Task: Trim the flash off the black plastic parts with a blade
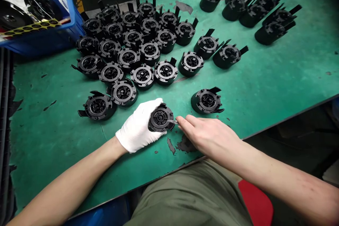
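Observation:
My left hand (pixel 137 125), in a white glove, grips a round black plastic part (pixel 160 118) just above the green table (pixel 278 77) near its front edge. My bare right hand (pixel 203 132) pinches a small thin metal piece (pixel 175 122) and holds it against the right rim of that part. A single black part (pixel 207 101) stands just behind my right hand. Two more (pixel 98 106) (pixel 123 93) stand behind my left hand.
Several identical black round parts (pixel 143 47) crowd the middle back of the table. Another group (pixel 254 9) lies at the back right. A blue bin (pixel 39 39) with black parts stands at the back left. The table's front edge runs diagonally by my lap.

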`<state>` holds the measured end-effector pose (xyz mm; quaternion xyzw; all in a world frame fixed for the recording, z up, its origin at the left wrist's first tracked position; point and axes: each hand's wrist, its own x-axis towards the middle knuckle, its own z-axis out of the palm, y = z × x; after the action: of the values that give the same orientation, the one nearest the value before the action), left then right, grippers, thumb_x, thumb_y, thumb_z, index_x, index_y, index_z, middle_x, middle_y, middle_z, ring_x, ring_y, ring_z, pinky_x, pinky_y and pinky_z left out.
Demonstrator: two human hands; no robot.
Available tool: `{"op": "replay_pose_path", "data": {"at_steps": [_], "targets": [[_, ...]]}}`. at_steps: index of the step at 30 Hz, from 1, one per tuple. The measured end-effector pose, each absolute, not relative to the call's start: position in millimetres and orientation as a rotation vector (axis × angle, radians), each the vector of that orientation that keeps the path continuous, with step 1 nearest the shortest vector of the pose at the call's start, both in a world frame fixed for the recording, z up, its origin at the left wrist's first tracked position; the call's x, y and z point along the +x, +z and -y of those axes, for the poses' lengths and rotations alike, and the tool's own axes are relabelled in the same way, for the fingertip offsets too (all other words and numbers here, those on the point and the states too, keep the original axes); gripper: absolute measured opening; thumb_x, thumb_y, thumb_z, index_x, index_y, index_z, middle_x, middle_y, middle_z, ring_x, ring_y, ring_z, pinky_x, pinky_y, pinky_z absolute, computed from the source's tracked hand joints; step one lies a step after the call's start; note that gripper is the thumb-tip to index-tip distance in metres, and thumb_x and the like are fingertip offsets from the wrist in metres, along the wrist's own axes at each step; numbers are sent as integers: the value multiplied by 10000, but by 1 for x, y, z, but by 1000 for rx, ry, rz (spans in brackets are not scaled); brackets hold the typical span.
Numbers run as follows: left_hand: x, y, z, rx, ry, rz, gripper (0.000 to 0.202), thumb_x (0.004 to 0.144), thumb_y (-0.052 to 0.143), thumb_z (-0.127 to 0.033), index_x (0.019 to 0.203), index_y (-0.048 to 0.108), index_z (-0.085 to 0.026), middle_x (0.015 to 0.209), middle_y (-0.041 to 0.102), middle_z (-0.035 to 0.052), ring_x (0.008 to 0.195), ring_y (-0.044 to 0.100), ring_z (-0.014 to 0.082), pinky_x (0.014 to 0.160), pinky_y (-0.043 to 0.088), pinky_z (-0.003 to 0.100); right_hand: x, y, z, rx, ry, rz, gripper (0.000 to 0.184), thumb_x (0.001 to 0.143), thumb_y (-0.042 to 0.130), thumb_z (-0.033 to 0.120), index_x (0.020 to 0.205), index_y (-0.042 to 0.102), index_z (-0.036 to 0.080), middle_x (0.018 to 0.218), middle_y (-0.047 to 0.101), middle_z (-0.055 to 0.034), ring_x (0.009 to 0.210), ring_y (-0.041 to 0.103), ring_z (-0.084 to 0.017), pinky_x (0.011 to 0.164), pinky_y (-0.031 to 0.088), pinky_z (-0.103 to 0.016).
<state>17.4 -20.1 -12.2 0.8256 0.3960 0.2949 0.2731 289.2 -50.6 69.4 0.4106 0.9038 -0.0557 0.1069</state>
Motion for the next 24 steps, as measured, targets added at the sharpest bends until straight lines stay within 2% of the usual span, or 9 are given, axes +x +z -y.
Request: {"op": "replay_pose_path", "data": {"at_steps": [4, 8, 11, 14, 16, 17, 19, 22, 24], "targets": [[17, -10, 18, 2240, 800, -1040, 1076, 842, 946, -368, 1711, 316, -289, 1575, 593, 176, 1459, 615, 394, 1257, 537, 577, 298, 60, 34, 1142, -265, -2748, 230, 1134, 480, 193, 1222, 691, 167, 839, 650, -14, 579, 509, -153, 542, 174, -375], [16, -4, 18, 2282, 766, -1067, 1072, 798, 979, -468, 1668, 377, -297, 1446, 608, 168, 1350, 651, 388, 1182, 576, 590, 306, 48, 19, 1248, -521, -2923, 335, 1194, 418, 343, 1331, 683, 190, 978, 729, -43, 750, 669, -156, 609, 415, -299], [17, -3, 19, 2339, 816, -1088, 1099, 717, 999, -606, 1580, 422, -244, 1345, 598, 172, 1275, 655, 400, 1099, 605, 609, 309, 43, 19, 1509, -601, -3043, 324, 1178, 463, 295, 1429, 632, 179, 1114, 761, -84, 908, 728, -181, 762, 553, -308], [17, -4, 20, 2316, 870, -1021, 996, 763, 976, -470, 1525, 381, -232, 1472, 549, 219, 1398, 607, 419, 1145, 573, 621, 310, 47, 36, 1684, -568, -3141, 384, 1138, 529, 196, 1520, 574, 182, 1138, 756, -88, 925, 723, -188, 817, 577, -324], [17, -5, 20, 2267, 878, -941, 907, 822, 925, -374, 1514, 353, -246, 1531, 537, 224, 1429, 613, 385, 1165, 570, 588, 308, 51, 53, 1745, -558, -3161, 445, 1114, 550, 142, 1557, 550, 180, 1059, 727, -72, 882, 699, -188, 812, 573, -323], [17, -6, 20, 2258, 881, -918, 888, 844, 916, -387, 1515, 351, -246, 1514, 555, 218, 1402, 635, 367, 1154, 580, 565, 306, 54, 62, 1758, -573, -3155, 464, 1108, 552, 131, 1570, 541, 176, 1031, 707, -69, 869, 686, -190, 807, 573, -324], [17, -7, 20, 2305, 897, -931, 917, 853, 919, -540, 1518, 374, -223, 1407, 605, 199, 1294, 677, 351, 1101, 602, 535, 301, 55, 79, 1737, -623, -3123, 476, 1109, 542, 127, 1584, 525, 159, 1024, 680, -80, 869, 665, -198, 797, 578, -329], [18, -8, 20, 2465, 925, -1087, 1060, 763, 853, -829, 1485, 452, -164, 1268, 630, 185, 1186, 663, 369, 1045, 592, 536, 292, 50, 94, 1693, -582, -3068, 438, 1122, 523, 149, 1558, 539, 110, 1037, 671, -108, 871, 659, -211, 773, 587, -344], [20, -7, 21, 2515, 937, -1199, 1099, 709, 798, -919, 1435, 504, -148, 1224, 648, 180, 1136, 656, 369, 1020, 575, 531, 286, 45, 98, 1704, -502, -3015, 416, 1134, 511, 174, 1539, 554, 86, 1004, 661, -103, 840, 664, -210, 738, 582, -340]]}}
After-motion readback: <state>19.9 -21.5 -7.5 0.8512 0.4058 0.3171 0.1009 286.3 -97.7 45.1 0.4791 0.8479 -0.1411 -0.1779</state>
